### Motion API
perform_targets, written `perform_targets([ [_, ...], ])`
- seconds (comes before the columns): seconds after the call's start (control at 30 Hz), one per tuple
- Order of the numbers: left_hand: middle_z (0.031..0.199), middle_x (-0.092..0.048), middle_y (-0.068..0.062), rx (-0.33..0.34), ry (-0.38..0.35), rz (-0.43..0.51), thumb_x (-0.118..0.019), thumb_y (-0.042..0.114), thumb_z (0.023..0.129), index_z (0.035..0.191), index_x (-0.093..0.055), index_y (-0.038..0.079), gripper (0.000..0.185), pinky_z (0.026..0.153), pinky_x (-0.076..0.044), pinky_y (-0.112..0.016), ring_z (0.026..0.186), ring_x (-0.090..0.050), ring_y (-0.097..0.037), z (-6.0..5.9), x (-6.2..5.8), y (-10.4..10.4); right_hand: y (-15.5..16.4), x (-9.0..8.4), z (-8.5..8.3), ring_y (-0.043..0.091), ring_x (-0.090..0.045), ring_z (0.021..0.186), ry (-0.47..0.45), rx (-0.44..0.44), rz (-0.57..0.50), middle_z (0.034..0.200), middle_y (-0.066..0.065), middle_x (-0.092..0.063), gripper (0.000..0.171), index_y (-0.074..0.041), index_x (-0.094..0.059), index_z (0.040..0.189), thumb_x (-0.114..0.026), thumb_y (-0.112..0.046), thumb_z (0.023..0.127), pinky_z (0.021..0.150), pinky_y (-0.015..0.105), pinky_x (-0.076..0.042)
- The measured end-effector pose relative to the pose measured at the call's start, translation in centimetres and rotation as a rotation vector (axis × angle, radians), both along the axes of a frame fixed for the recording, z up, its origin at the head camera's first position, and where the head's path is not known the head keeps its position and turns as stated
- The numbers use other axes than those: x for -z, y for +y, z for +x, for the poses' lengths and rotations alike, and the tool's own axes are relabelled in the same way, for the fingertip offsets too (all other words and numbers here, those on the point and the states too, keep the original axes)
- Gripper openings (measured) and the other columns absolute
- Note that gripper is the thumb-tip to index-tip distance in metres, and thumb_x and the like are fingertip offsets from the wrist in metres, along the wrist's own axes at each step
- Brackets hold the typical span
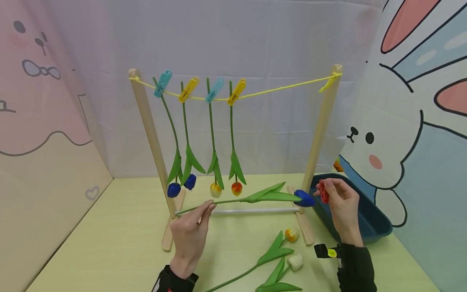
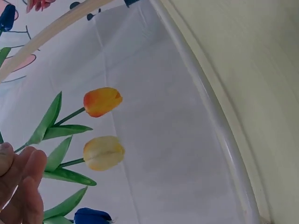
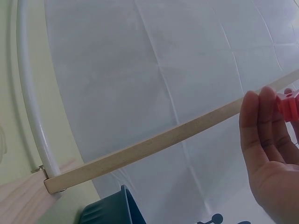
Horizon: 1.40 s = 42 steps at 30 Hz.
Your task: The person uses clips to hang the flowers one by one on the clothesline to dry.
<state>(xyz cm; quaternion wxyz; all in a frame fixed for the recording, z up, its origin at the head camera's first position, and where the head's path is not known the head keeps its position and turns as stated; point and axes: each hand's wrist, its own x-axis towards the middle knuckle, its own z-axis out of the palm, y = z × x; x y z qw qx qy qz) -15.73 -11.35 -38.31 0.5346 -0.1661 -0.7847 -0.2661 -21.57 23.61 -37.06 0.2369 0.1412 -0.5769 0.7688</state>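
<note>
A blue artificial tulip (image 1: 304,198) lies nearly level in the air, its stem pinched by my left hand (image 1: 191,233) between thumb and fingers. My right hand (image 1: 341,205) pinches a red clothespin (image 1: 323,191) just right of that blue bloom, above the teal bin. Behind, a yellow string (image 1: 284,88) carries several tulips hung upside down by blue and yellow clothespins (image 1: 188,90). Their blooms are blue, pale yellow and orange-red (image 1: 236,188). In the right wrist view the red clothespin (image 3: 288,107) sits at my fingertips, partly cut off by the frame edge.
Wooden posts (image 1: 322,129) on feet hold the string, joined low down by a white rod (image 1: 255,211). A teal bin (image 1: 372,221) stands behind my right hand. Two tulips, one yellow-orange (image 1: 292,234) and one white (image 1: 296,261), lie on the table (image 1: 124,243) in front.
</note>
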Motion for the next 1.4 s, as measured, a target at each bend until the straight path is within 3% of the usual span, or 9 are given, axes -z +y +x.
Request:
perform_targets([
  [0.1, 0.079, -0.078, -0.012, 0.139, -0.061, 0.159, -0.08, -0.01, 0.075, 0.095, -0.079, -0.001, 0.022, 0.056, -0.051, -0.01, 0.057, -0.07, -0.012, 0.0, -0.2, 0.0, 0.0, 0.0, 0.0, 0.013, -0.068, 0.069, 0.005, -0.003, 0.0, 0.085, 0.003, -0.073, 0.015, 0.006, -0.067, 0.099, -0.054, -0.002, 0.102, 0.067, 0.018, -0.058],
  [0.3, 0.084, -0.076, -0.024, 0.388, -0.143, 0.44, -0.073, -0.014, 0.082, 0.099, -0.076, -0.006, 0.019, 0.071, -0.059, -0.015, 0.079, -0.074, 0.002, 0.1, -0.7, 0.0, 0.0, 0.0, -0.1, 0.014, -0.067, 0.069, 0.001, -0.001, 0.0, 0.086, 0.003, -0.072, 0.015, 0.007, -0.066, 0.101, -0.055, -0.002, 0.102, 0.071, 0.02, -0.06],
  [0.47, 0.095, -0.08, -0.005, 0.528, -0.258, 0.608, -0.069, -0.011, 0.087, 0.102, -0.074, -0.01, 0.015, 0.077, -0.06, -0.02, 0.086, -0.076, -0.002, 0.3, -1.0, -0.2, 0.1, 0.2, -0.2, 0.014, -0.067, 0.07, 0.021, -0.017, -0.009, 0.087, 0.003, -0.072, 0.014, 0.01, -0.064, 0.103, -0.054, 0.0, 0.101, 0.072, 0.021, -0.06],
  [0.57, 0.096, -0.078, 0.011, 0.554, -0.334, 0.694, -0.069, -0.008, 0.089, 0.102, -0.072, -0.011, 0.014, 0.078, -0.061, -0.022, 0.086, -0.076, -0.005, 0.3, -1.1, -0.3, 0.1, 0.2, -0.3, 0.014, -0.068, 0.071, 0.017, -0.015, 0.006, 0.089, 0.002, -0.072, 0.014, 0.007, -0.064, 0.108, -0.054, 0.0, 0.102, 0.072, 0.02, -0.06],
  [0.8, 0.095, -0.079, 0.007, 0.591, -0.378, 0.833, -0.067, -0.006, 0.092, 0.1, -0.061, -0.014, 0.013, 0.077, -0.062, -0.026, 0.082, -0.077, -0.008, 0.5, -1.4, -0.1, 0.1, 0.2, -0.4, 0.01, -0.069, 0.076, -0.043, 0.052, 0.044, 0.09, -0.002, -0.074, 0.021, -0.003, -0.066, 0.12, -0.058, -0.002, 0.1, 0.074, 0.018, -0.058],
  [0.97, 0.094, -0.08, 0.001, 0.668, -0.393, 0.946, -0.064, -0.01, 0.092, 0.089, -0.052, -0.005, 0.013, 0.076, -0.062, -0.028, 0.081, -0.077, -0.009, 0.7, -1.7, 0.3, 0.1, 0.2, -0.3, 0.009, -0.068, 0.081, -0.067, 0.047, 0.071, 0.092, -0.005, -0.075, 0.021, -0.003, -0.069, 0.118, -0.059, -0.004, 0.1, 0.076, 0.015, -0.056],
  [1.1, 0.094, -0.08, 0.001, 0.667, -0.424, 0.987, -0.064, -0.01, 0.092, 0.089, -0.05, 0.003, 0.019, 0.077, -0.062, -0.028, 0.08, -0.077, -0.009, 0.8, -1.8, 0.5, 0.0, 0.3, -0.2, 0.008, -0.067, 0.084, -0.067, 0.032, 0.091, 0.094, -0.007, -0.074, 0.021, -0.002, -0.07, 0.117, -0.059, -0.003, 0.1, 0.076, 0.015, -0.055],
  [1.27, 0.094, -0.08, 0.002, 0.645, -0.477, 1.01, -0.064, -0.008, 0.093, 0.095, -0.054, 0.004, 0.015, 0.081, -0.062, -0.028, 0.081, -0.076, -0.008, 0.9, -2.1, 0.8, -0.1, 0.2, -0.3, 0.009, -0.066, 0.087, -0.068, 0.025, 0.063, 0.096, -0.006, -0.074, 0.02, -0.001, -0.069, 0.116, -0.059, -0.002, 0.099, 0.08, 0.014, -0.055],
  [1.4, 0.093, -0.08, 0.002, 0.668, -0.498, 1.021, -0.063, -0.008, 0.094, 0.1, -0.057, 0.005, 0.015, 0.083, -0.062, -0.027, 0.083, -0.076, -0.008, 0.6, -2.9, 1.2, -0.2, -0.1, -0.5, 0.01, -0.061, 0.085, -0.083, 0.06, 0.064, 0.094, -0.006, -0.07, 0.018, 0.002, -0.066, 0.115, -0.058, -0.004, 0.1, 0.079, 0.012, -0.053],
])
